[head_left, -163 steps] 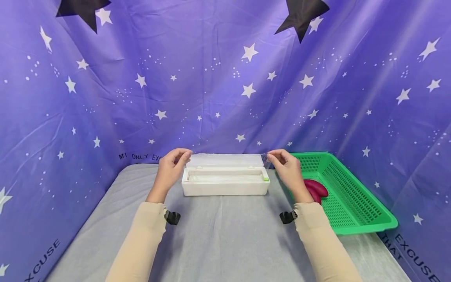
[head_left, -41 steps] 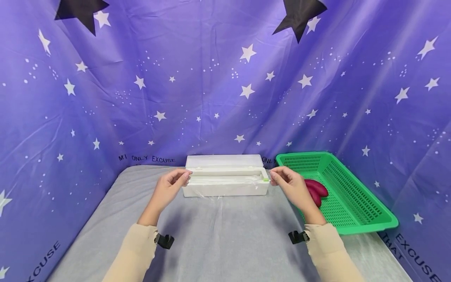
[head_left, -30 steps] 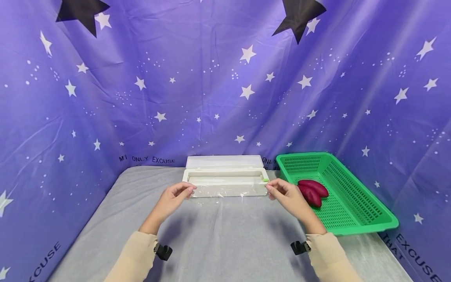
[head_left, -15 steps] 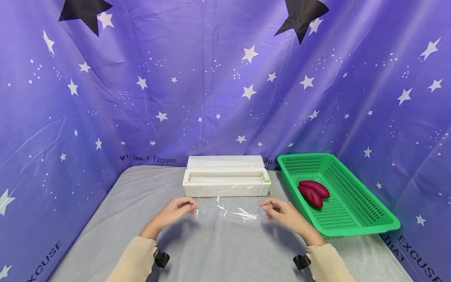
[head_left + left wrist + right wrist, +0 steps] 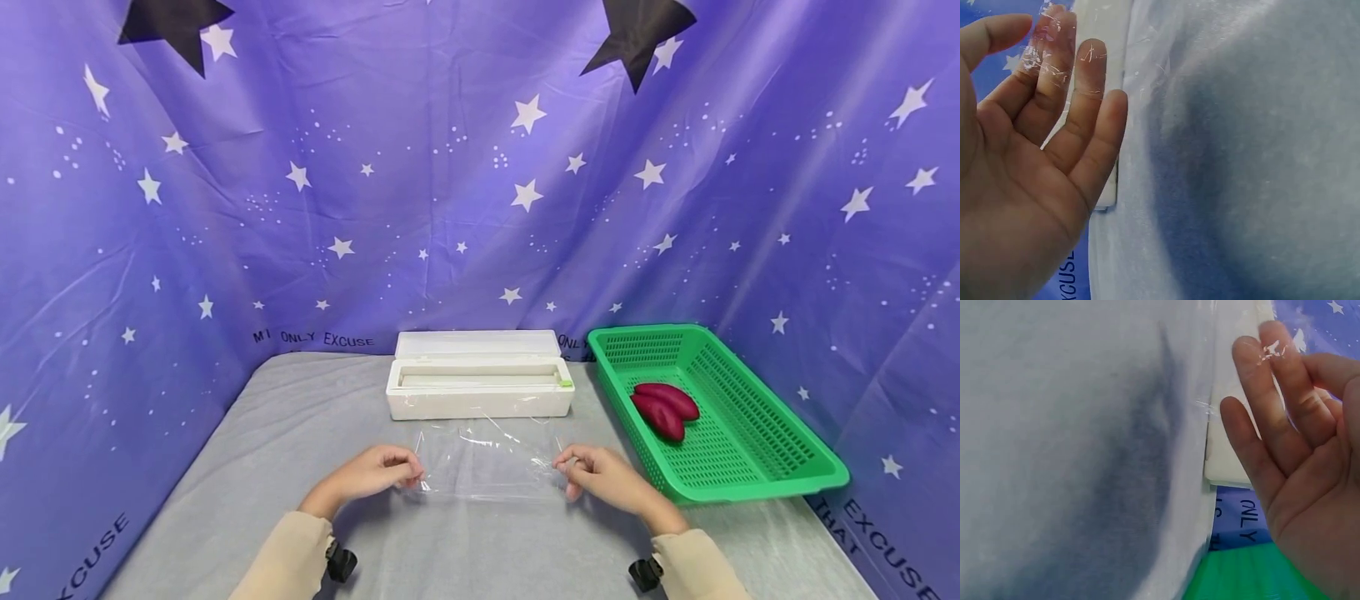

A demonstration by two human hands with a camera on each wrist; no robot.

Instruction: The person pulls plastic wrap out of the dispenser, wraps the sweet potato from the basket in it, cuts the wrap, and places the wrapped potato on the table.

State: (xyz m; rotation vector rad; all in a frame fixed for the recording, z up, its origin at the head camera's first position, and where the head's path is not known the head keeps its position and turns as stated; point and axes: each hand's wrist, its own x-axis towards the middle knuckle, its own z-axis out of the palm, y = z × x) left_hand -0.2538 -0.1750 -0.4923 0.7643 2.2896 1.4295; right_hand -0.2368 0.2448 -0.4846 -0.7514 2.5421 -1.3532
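Note:
A clear sheet of cling film stretches between my two hands, its back part reaching to the front of a white cling film dispenser with its lid raised. My left hand pinches the sheet's near left corner between thumb and fingers. At the near right corner, my right hand pinches it the same way. Film clings shiny and wrinkled over the fingertips in the left wrist view, and the right wrist view has it over the fingertips too.
A green plastic basket stands at the right, close to my right forearm. Several dark red sweet-potato-like pieces lie in it. Grey cloth covers the table, and a purple starry curtain hangs behind and at the sides.
Both hands have come from above the dispenser's back down and towards me, drawing the cling film out over the table. The dispenser and basket have stayed in place.

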